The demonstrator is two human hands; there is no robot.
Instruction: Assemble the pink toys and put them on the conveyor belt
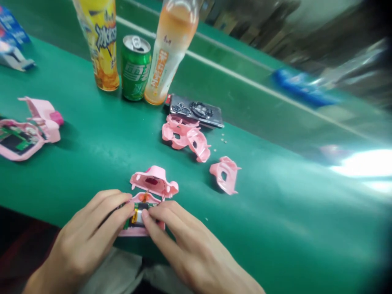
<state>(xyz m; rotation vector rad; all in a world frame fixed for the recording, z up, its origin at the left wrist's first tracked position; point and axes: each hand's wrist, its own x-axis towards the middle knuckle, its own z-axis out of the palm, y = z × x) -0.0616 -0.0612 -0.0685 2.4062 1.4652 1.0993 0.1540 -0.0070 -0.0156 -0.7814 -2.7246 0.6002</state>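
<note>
Green tabletop (275,212) fills most of the view, with a straight white stripe (245,83) running along its far part. Strong white glare (364,163) on the surface at right; overhead source not seen. Beyond the far edge, blurred brown shapes (254,20), possibly cartons, too smeared to tell. Dark floor (18,249) at lower left, reddish in tint.

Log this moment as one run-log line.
left hand on yellow-taped battery | right hand on it too | pink plastic casing beneath

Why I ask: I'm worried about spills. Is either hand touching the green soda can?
No, the left hand and right hand are on the opened pink casing, away from the green soda can.
</note>
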